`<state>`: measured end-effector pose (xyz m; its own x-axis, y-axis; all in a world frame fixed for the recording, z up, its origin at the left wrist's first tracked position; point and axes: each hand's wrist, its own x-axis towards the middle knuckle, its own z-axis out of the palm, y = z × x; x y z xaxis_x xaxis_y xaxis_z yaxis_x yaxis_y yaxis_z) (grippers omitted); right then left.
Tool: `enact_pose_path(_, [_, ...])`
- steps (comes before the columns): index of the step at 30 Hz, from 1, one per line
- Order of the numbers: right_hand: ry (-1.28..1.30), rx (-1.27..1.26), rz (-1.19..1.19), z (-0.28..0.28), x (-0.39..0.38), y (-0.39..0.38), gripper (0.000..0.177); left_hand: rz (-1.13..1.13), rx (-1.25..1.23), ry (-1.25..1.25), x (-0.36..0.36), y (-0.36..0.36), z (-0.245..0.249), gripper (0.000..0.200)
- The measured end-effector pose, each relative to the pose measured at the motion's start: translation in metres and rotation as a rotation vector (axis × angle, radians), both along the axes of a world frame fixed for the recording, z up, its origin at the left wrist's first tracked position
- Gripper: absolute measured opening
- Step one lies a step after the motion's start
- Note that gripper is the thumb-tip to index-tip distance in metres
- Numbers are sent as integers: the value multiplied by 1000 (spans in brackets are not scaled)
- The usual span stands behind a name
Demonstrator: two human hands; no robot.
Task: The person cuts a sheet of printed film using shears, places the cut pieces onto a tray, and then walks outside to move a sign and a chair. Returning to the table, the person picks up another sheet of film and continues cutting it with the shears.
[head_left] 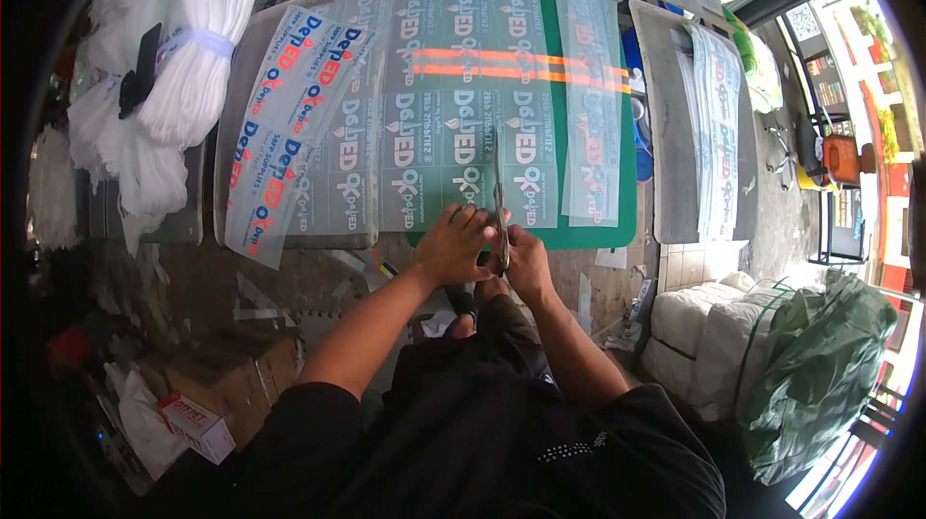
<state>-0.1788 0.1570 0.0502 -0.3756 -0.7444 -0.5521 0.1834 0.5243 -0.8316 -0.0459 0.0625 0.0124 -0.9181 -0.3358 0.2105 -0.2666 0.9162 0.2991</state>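
My right hand (526, 266) grips a pair of scissors (500, 230), whose blades point away from me over a printed film sheet (444, 157). The sheet carries rows of white lettering and lies on a green board (627, 201). Beside the scissors, my left hand (451, 247) rests at the sheet's front edge, fingers bent over the film and thumb apart. Whether its fingertips pinch the film is hard to see. A narrower film piece (590, 133) lies to the right, and orange stripes (521, 66) show across the sheets.
Red-and-blue printed films (289, 123) lie on the left board. More film strips (714, 133) rest on the right board. White bundled material (188, 56) hangs at left. White sacks (709, 336), a green bag (815, 374) and a cardboard box (222, 365) stand on the floor.
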Motion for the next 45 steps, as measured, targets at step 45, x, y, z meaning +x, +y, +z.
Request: enact_pose_path(45, [-2,-102,-29,-3,-53,-144,44,6,78,19,1,-9,5,87])
